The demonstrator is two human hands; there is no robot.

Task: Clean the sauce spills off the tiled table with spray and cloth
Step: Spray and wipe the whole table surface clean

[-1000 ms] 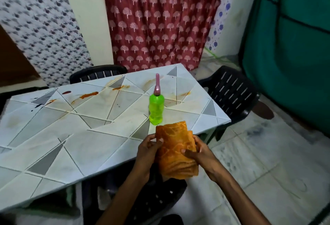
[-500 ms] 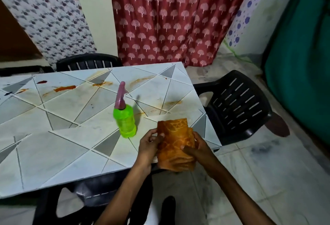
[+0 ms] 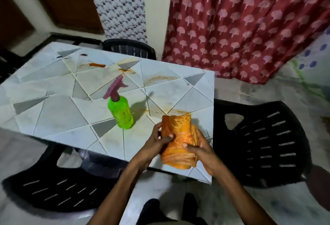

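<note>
Far chair (image 3: 129, 48) mostly behind table (image 3: 53, 110).

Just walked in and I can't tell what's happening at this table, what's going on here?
A person is holding a folded orange cloth in both hands, the left hand and right hand gripping its sides, over the near corner of the tiled table. The green spray bottle stands upright on the table just left of the cloth, with no hand on it. Orange sauce smears show on several tiles, so the wiping looks not yet done. Around the table stand black plastic chairs.
</note>
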